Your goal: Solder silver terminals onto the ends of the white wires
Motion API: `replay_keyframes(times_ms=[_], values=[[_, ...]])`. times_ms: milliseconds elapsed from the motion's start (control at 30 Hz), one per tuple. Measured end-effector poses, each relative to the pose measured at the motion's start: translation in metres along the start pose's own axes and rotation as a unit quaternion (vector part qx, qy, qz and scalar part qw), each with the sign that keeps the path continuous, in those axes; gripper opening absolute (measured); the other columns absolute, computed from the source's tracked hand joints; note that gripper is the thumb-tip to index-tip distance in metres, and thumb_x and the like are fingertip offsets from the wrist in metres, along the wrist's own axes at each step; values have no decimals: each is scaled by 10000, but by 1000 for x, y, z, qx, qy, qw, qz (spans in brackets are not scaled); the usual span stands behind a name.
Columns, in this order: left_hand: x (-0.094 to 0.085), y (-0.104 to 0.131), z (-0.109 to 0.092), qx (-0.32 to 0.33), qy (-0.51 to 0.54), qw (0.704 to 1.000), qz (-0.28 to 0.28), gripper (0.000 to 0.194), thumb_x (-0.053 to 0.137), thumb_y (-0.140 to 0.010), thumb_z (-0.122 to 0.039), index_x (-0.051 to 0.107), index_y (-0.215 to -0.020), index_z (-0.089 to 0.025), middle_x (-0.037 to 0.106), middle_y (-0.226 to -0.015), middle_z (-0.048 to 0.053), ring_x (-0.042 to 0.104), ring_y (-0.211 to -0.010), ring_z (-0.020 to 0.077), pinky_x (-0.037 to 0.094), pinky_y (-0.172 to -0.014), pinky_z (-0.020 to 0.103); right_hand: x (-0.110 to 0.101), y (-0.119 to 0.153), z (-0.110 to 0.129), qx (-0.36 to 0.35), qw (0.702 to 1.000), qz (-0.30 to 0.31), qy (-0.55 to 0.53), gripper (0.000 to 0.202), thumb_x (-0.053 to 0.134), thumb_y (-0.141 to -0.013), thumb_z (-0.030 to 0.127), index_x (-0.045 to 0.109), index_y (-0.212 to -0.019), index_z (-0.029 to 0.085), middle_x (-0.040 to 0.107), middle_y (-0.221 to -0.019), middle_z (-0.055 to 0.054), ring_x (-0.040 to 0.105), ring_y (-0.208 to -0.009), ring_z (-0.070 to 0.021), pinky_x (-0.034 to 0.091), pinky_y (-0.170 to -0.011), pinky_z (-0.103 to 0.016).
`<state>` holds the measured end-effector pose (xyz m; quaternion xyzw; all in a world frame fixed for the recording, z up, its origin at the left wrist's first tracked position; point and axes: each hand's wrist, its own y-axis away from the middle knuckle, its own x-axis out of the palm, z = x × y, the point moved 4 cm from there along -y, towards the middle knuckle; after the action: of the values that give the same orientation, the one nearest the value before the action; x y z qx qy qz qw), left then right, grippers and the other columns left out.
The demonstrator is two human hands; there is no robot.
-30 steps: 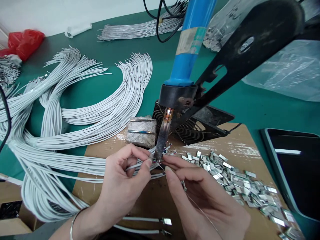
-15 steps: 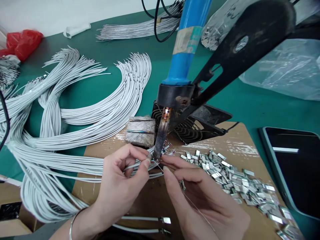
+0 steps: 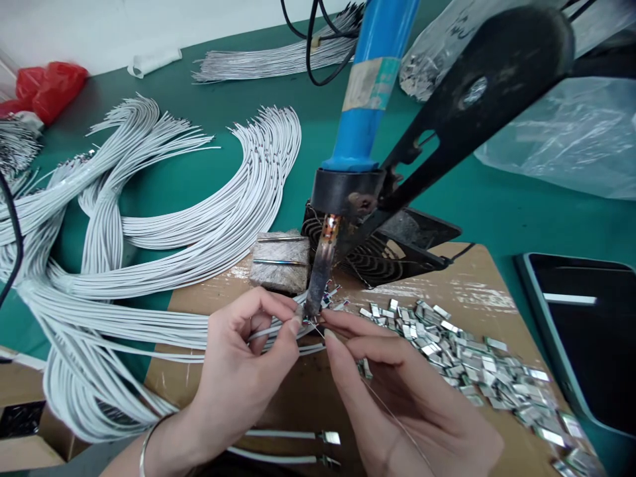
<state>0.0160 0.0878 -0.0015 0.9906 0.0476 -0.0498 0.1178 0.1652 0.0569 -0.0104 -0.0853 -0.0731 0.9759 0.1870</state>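
My left hand (image 3: 246, 361) pinches the end of a white cable (image 3: 265, 330) between thumb and forefinger, right beside the dark tip of a soldering iron (image 3: 354, 136). The iron hangs tip down, clamped in a black metal arm (image 3: 477, 99). From the other side, my right hand (image 3: 407, 391) has closed on a thin solder wire (image 3: 397, 421); the wire runs across the palm and its front end reaches the tip. A small connector seems to sit at the joint, mostly hidden by fingertips. Two cables with metal plugs (image 3: 330, 437) lie below, between the hands.
Loose metal connectors (image 3: 457, 351) are heaped on the brown board (image 3: 477, 278). Behind the iron stands a black fan (image 3: 377, 258), with a wire-marked block (image 3: 279, 271) beside it. Bundled white cables (image 3: 199, 265) fill the left. A phone (image 3: 586, 331) lies at right.
Both hands keep their grips beside the iron's tip. The view has shifted very slightly; otherwise nothing has visibly moved.
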Motion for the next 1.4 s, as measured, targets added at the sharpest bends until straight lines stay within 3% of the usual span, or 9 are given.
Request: replay_keyframes(times_ms=[300, 433, 733, 867, 1000, 1400], values=[[1, 3, -5, -15, -16, 999, -23, 140, 731, -869, -207, 665, -774, -128, 719, -968, 53, 366, -575, 48, 218, -527, 237, 3, 1, 1, 23, 999, -25, -39, 152, 783, -916, 182, 696, -803, 235, 794, -1075, 44, 748, -872, -74, 573, -826, -135], [3, 2, -5, -13, -7, 1000, -10, 140, 734, -869, -207, 665, -776, -128, 721, -963, 55, 354, -564, 45, 207, -511, 230, 4, -1, 0, 2, 1000, 6, -22, 141, 779, -906, 133, 701, -839, 230, 795, -1103, 34, 762, -910, -81, 590, -845, -142], [3, 4, -7, -21, -5, 999, -28, 172, 736, -881, -239, 657, -766, -138, 725, -949, 62, 539, -681, 85, 229, -538, 242, 0, 0, -2, -5, 1000, -1, -24, 141, 777, -907, 141, 704, -847, 246, 792, -1085, 57, 751, -883, -70, 587, -837, -133], [-4, 0, -1, -21, -32, 999, 26, 178, 709, -947, -245, 661, -809, -143, 730, -1005, 77, 625, -799, 118, 318, -558, 209, 3, -1, -3, -5, 1000, 10, -26, 147, 775, -904, 138, 694, -839, 242, 790, -1092, 59, 751, -901, -62, 576, -842, -116], [-9, -3, 3, -5, -52, 996, 73, 190, 695, -991, -271, 668, -853, -144, 734, -1045, 88, 608, -788, 110, 373, -579, 195, 4, -2, -3, -4, 1000, 8, -16, 141, 780, -906, 157, 695, -833, 243, 792, -1089, 54, 755, -899, -73, 583, -841, -135], [-2, -1, 0, 18, -9, 1000, 23, 140, 716, -935, -198, 681, -812, -141, 729, -975, 72, 544, -673, 73, 325, -529, 174, -1, -2, -2, -34, 999, 25, -5, 150, 772, -915, 113, 730, -903, 256, 783, -1110, 61, 751, -924, -65, 591, -853, -138]])
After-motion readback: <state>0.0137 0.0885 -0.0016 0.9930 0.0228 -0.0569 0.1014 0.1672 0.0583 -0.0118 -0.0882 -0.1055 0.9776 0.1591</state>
